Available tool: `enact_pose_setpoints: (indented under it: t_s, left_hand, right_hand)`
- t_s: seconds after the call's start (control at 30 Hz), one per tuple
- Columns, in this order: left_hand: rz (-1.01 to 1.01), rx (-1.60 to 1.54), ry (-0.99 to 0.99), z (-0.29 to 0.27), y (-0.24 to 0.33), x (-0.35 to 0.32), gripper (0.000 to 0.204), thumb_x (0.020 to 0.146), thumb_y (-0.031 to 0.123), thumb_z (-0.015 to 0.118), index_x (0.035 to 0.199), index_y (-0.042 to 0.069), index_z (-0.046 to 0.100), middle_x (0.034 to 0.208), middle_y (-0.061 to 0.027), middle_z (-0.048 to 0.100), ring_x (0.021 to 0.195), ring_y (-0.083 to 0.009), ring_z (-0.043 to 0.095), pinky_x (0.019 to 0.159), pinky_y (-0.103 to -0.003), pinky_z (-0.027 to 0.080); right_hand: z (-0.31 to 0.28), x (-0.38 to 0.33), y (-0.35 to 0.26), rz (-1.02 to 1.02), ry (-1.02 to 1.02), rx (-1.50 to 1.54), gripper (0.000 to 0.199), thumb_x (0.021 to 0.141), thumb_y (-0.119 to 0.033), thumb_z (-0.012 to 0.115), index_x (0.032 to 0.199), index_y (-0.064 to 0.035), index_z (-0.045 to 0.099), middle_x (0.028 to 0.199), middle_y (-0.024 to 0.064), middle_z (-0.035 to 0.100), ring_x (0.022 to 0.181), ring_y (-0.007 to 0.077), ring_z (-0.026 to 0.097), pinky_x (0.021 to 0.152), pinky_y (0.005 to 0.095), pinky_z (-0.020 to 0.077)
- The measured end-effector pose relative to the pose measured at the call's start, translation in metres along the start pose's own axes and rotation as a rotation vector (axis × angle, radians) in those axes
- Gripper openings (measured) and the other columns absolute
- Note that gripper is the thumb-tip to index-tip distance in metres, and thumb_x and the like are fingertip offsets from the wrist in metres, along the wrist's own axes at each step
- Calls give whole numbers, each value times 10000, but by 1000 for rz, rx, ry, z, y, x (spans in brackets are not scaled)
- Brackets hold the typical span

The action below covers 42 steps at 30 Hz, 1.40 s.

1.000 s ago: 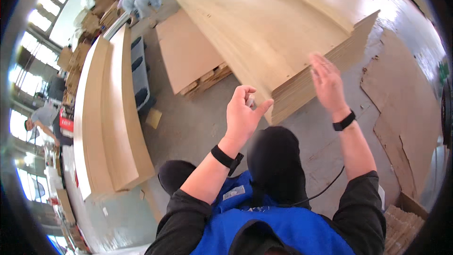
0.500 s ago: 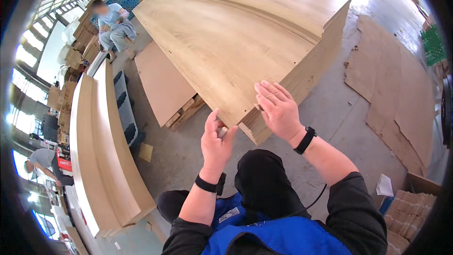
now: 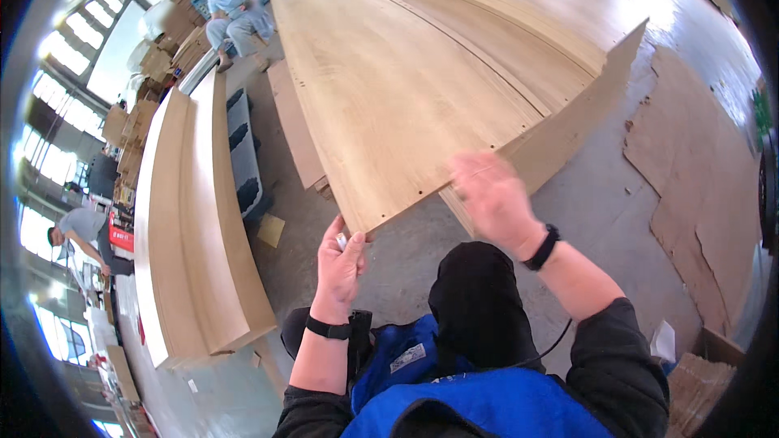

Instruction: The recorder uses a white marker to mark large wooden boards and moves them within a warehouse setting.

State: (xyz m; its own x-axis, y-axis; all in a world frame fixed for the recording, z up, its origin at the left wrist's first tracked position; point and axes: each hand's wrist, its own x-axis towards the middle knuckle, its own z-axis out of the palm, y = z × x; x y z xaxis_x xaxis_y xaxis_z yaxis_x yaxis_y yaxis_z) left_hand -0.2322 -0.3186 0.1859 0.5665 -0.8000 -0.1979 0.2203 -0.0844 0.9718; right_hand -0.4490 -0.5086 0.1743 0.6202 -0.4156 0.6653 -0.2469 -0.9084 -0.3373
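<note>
Swung leftward across the stacked boards (image 3: 568, 131) since the earlier frame: top board (image 3: 381, 105), lying ahead, long axis running away and slightly left. Near-left corner pinched between thumb and fingers of left hand (image 3: 339, 272), the nearer one; right hand (image 3: 497, 204) by the near edge, too blurred to tell finger state. Standing in the way: knee (image 3: 479, 280), just short. Around: second stack (image 3: 199, 235) left, cardboard (image 3: 690, 195) right.

Head-worn fisheye — faces down and forward — blue garment (image 3: 479, 410) near, wood-grain panel (image 3: 389, 105) beyond.
</note>
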Motion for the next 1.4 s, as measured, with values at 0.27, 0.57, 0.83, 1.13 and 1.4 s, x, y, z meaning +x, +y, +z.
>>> enact_pose_setpoints:
  t_s: [0.27, 0.57, 0.83, 1.13, 1.4]
  left_hand:
    - [-98, -112, -69, -12, 7, 4, 231, 939, 214, 632, 1067, 32, 572, 890, -75, 675, 508, -33, 451, 431, -181, 362]
    - [-124, -4, -227, -19, -10, 12, 283, 906, 285, 674, 1101, 93, 599, 860, 20, 679, 543, -24, 451, 459, -180, 367]
    - [-115, -8, -222, -24, -15, 16, 261, 941, 311, 606, 1052, 76, 584, 803, -2, 659, 561, -39, 454, 474, -203, 373]
    - [-15, -49, -353, -12, -23, 33, 279, 952, 333, 596, 1041, 69, 580, 802, 2, 669, 594, -49, 499, 495, -210, 394]
    - [-15, -59, -324, -23, -27, 26, 321, 950, 349, 595, 1090, 60, 582, 815, -12, 673, 595, -50, 495, 499, -216, 396]
  right_hand:
    - [-49, 23, 91, 363, 63, -318, 276, 951, -99, 494, 1192, -4, 588, 1153, 190, 635, 1090, 348, 590, 950, 412, 462]
    - [-23, 10, 154, 450, 4, -595, 230, 921, -59, 461, 1086, 50, 578, 1045, 239, 608, 1020, 396, 567, 884, 460, 458]
    - [-16, 39, 146, 517, -216, -620, 273, 919, -75, 462, 1135, 64, 556, 1124, 243, 581, 1066, 399, 541, 930, 467, 429]
    - [-12, 11, 329, 391, -116, -825, 310, 934, -103, 449, 1199, 16, 557, 1206, 210, 586, 1114, 365, 548, 960, 437, 434]
    - [-31, 60, 108, 605, -175, -779, 326, 862, -169, 471, 1008, 62, 647, 1038, 255, 659, 1016, 401, 619, 891, 478, 489]
